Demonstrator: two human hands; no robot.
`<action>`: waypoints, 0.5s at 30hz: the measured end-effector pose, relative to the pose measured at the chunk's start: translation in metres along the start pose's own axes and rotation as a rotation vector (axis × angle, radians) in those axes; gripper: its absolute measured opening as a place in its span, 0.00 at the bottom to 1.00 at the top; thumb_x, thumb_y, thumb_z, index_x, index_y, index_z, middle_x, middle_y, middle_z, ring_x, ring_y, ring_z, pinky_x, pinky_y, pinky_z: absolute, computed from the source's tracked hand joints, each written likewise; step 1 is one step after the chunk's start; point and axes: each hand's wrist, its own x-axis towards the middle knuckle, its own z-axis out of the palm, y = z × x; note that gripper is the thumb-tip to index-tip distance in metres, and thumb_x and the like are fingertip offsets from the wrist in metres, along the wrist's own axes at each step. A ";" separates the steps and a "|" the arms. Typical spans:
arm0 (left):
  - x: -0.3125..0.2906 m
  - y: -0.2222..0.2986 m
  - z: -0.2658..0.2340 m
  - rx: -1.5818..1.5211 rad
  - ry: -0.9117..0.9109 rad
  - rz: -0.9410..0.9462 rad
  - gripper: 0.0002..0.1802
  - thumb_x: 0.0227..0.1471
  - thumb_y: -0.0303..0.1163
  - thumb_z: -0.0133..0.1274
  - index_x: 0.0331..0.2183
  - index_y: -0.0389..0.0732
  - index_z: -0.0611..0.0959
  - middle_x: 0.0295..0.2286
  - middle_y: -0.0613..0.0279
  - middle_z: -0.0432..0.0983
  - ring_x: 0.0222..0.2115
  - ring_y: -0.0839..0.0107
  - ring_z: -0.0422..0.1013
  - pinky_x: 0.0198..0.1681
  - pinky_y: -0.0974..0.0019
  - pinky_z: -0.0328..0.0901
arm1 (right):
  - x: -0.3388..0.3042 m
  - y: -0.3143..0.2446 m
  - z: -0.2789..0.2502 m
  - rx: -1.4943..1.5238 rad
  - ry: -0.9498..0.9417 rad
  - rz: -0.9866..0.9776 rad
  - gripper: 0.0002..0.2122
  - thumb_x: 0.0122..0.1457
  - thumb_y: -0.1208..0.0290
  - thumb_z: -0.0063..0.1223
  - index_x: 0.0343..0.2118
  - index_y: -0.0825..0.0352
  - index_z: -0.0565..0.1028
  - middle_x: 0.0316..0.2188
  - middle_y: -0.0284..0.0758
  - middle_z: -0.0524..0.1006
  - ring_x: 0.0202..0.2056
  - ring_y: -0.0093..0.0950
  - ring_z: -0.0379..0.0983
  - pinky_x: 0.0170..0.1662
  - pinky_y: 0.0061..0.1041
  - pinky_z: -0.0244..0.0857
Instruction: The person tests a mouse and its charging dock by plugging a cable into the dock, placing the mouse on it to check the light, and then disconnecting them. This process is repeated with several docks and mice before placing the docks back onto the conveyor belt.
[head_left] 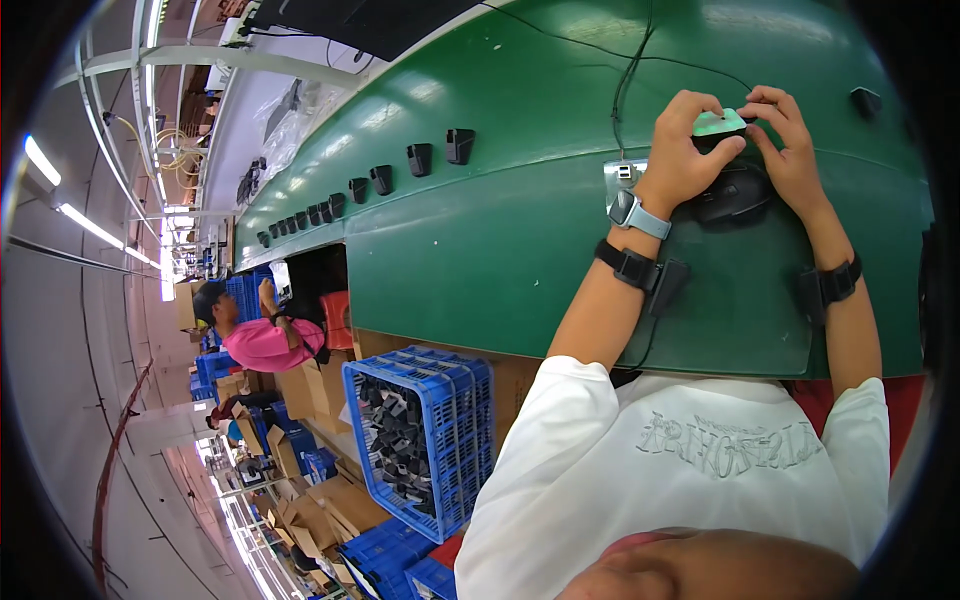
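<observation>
Above the green workbench (450, 270), my left hand (683, 150) holds a small black piece with a bright pale-green top (718, 124), its thumb and fingers closed around the left end. My right hand (790, 142) pinches the right end of the same piece between thumb and fingertips. Just below both hands sits a rounded black device (735, 195), partly covered by them. Beside my left wrist lies a small silver box (616, 178) with a socket on it, and a black cable (622, 110) runs up from it.
Several black plastic parts (419, 159) stand in a row along the bench to the left. Another black part (865, 102) lies at the far right. A blue crate (440, 400) full of black parts stands left of me. A person in pink (265, 340) sits farther along.
</observation>
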 end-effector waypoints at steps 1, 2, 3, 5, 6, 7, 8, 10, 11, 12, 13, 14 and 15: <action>0.000 0.000 0.002 -0.042 0.006 -0.003 0.27 0.39 0.34 0.72 0.41 0.38 0.79 0.35 0.57 0.76 0.35 0.60 0.74 0.39 0.62 0.70 | 0.000 0.001 -0.001 0.007 0.005 -0.006 0.10 0.59 0.82 0.57 0.43 0.68 0.78 0.50 0.35 0.72 0.48 0.32 0.71 0.55 0.29 0.64; 0.001 0.000 0.000 -0.024 0.006 0.001 0.27 0.39 0.34 0.72 0.41 0.38 0.79 0.35 0.57 0.76 0.35 0.60 0.74 0.39 0.62 0.70 | 0.000 0.001 0.000 0.017 -0.006 0.028 0.08 0.59 0.80 0.57 0.42 0.68 0.77 0.47 0.36 0.74 0.48 0.32 0.71 0.55 0.29 0.63; 0.003 0.001 0.001 0.011 0.013 0.075 0.29 0.37 0.32 0.70 0.44 0.39 0.78 0.40 0.56 0.72 0.38 0.59 0.73 0.40 0.62 0.70 | 0.000 0.002 0.001 0.027 -0.017 0.061 0.07 0.60 0.79 0.57 0.41 0.68 0.76 0.44 0.36 0.75 0.49 0.33 0.71 0.55 0.30 0.63; 0.001 0.004 0.001 -0.002 -0.022 0.083 0.34 0.34 0.28 0.65 0.48 0.42 0.78 0.48 0.52 0.64 0.42 0.57 0.71 0.42 0.62 0.71 | 0.001 0.005 -0.002 0.075 -0.029 0.091 0.06 0.61 0.78 0.57 0.41 0.69 0.75 0.43 0.37 0.75 0.48 0.33 0.71 0.55 0.29 0.63; 0.001 0.006 0.005 -0.051 -0.069 0.037 0.33 0.35 0.25 0.64 0.49 0.43 0.78 0.49 0.51 0.63 0.41 0.56 0.72 0.42 0.60 0.72 | -0.001 0.011 -0.006 0.089 -0.045 0.141 0.06 0.63 0.76 0.56 0.41 0.69 0.75 0.42 0.37 0.75 0.48 0.33 0.71 0.55 0.29 0.62; 0.000 0.008 0.006 0.016 -0.064 0.050 0.32 0.36 0.23 0.64 0.49 0.43 0.79 0.49 0.51 0.65 0.41 0.55 0.73 0.41 0.60 0.73 | -0.003 0.015 -0.006 0.111 -0.067 0.160 0.05 0.64 0.75 0.55 0.41 0.69 0.74 0.43 0.36 0.75 0.48 0.32 0.70 0.55 0.28 0.62; 0.000 0.010 0.005 0.078 -0.059 0.062 0.31 0.37 0.21 0.63 0.49 0.44 0.80 0.48 0.51 0.66 0.41 0.54 0.74 0.40 0.59 0.74 | -0.001 0.012 -0.004 0.114 -0.062 0.152 0.05 0.64 0.75 0.55 0.41 0.69 0.74 0.43 0.36 0.75 0.48 0.32 0.70 0.55 0.28 0.62; -0.001 0.012 -0.004 0.155 -0.051 0.077 0.30 0.37 0.20 0.64 0.48 0.44 0.82 0.46 0.51 0.69 0.40 0.53 0.75 0.40 0.58 0.74 | 0.004 0.003 0.000 0.200 -0.104 0.209 0.05 0.64 0.75 0.54 0.40 0.70 0.74 0.44 0.35 0.74 0.48 0.30 0.70 0.55 0.27 0.62; 0.000 0.017 -0.003 0.210 -0.051 0.085 0.29 0.38 0.19 0.64 0.47 0.45 0.83 0.45 0.51 0.71 0.39 0.52 0.76 0.40 0.57 0.74 | 0.002 0.006 -0.003 0.191 -0.098 0.208 0.05 0.64 0.75 0.54 0.40 0.70 0.74 0.44 0.35 0.74 0.48 0.30 0.70 0.55 0.27 0.62; 0.001 0.023 -0.003 0.204 -0.052 0.093 0.29 0.38 0.19 0.64 0.47 0.45 0.83 0.45 0.51 0.71 0.39 0.52 0.76 0.40 0.57 0.74 | 0.001 0.012 -0.004 0.247 -0.089 0.197 0.05 0.64 0.75 0.54 0.40 0.70 0.74 0.44 0.35 0.74 0.48 0.29 0.70 0.55 0.27 0.62; 0.000 0.029 -0.006 0.233 -0.089 0.068 0.28 0.39 0.19 0.65 0.46 0.46 0.84 0.43 0.52 0.73 0.38 0.52 0.77 0.39 0.57 0.75 | -0.002 0.015 -0.005 0.303 -0.079 0.185 0.05 0.64 0.76 0.54 0.40 0.70 0.75 0.45 0.35 0.74 0.49 0.29 0.70 0.56 0.27 0.61; 0.004 0.036 -0.008 0.261 -0.128 0.049 0.28 0.39 0.19 0.66 0.46 0.46 0.85 0.41 0.52 0.74 0.37 0.51 0.78 0.39 0.57 0.75 | -0.003 0.019 -0.005 0.291 -0.069 0.181 0.05 0.64 0.76 0.54 0.40 0.70 0.75 0.45 0.35 0.74 0.49 0.29 0.70 0.56 0.27 0.61; 0.006 0.045 -0.014 0.341 -0.180 0.082 0.28 0.38 0.20 0.67 0.46 0.47 0.85 0.42 0.52 0.75 0.37 0.50 0.78 0.39 0.57 0.75 | -0.005 0.023 -0.004 0.346 -0.105 0.186 0.05 0.64 0.76 0.55 0.40 0.70 0.75 0.45 0.36 0.74 0.49 0.29 0.70 0.56 0.27 0.61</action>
